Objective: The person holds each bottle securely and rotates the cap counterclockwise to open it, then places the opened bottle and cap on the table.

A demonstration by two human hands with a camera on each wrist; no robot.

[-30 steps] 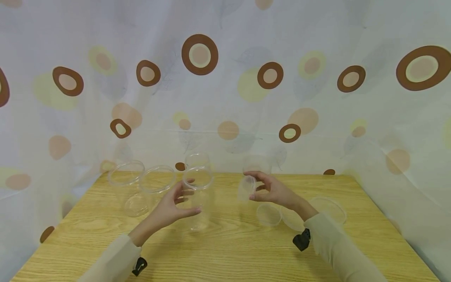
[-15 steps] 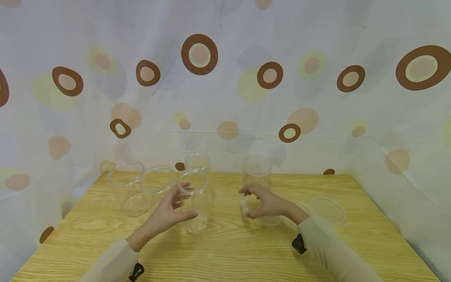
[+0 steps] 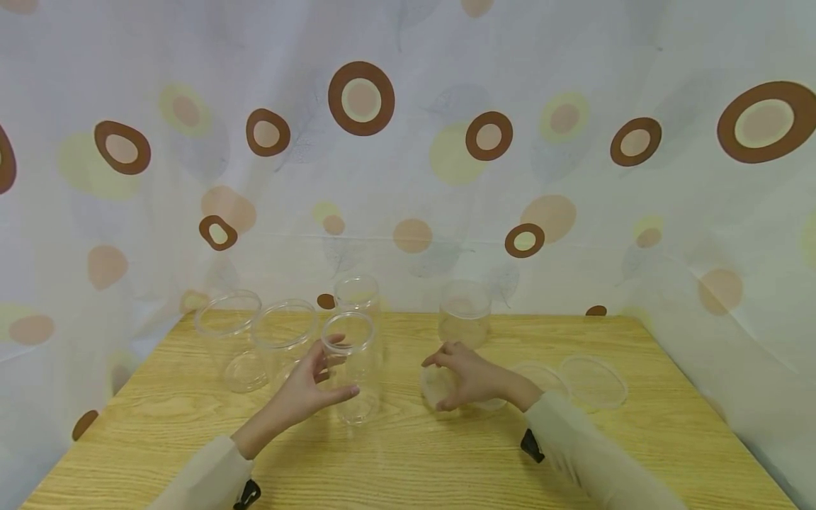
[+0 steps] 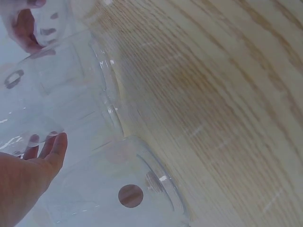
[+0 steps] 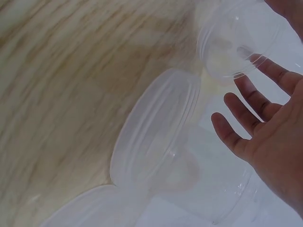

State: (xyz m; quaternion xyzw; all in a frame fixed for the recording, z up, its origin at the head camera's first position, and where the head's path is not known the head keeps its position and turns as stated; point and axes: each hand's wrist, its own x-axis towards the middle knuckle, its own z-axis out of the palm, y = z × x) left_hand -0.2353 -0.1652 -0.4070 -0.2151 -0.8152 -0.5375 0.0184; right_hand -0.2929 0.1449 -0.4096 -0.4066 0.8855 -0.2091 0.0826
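Observation:
My left hand (image 3: 312,386) holds a tall clear plastic jar (image 3: 365,372), thumb on the near side and fingers behind it. The jar stands upright with its round mouth uncovered. To its right, my right hand (image 3: 468,375) pinches a clear round lid (image 3: 438,388) at its edge, tilted low over the table. In the right wrist view, the held lid (image 5: 227,42) sits between thumb and index finger while the other fingers (image 5: 241,113) spread away from it. In the left wrist view, the left fingers (image 4: 57,149) lie against clear jar walls.
Two wide clear jars (image 3: 228,333) (image 3: 285,343) stand at the left, with a narrower jar (image 3: 357,289) behind the held one. A clear container (image 3: 465,319) stands at the back. Several clear lids (image 3: 593,382) lie flat at the right. A patterned curtain (image 3: 408,177) borders the wooden table (image 3: 408,467).
My right hand has brought the lid down and nearer, turning it from edge-on toward flat. The jar in my left hand has shifted slightly left and toward me.

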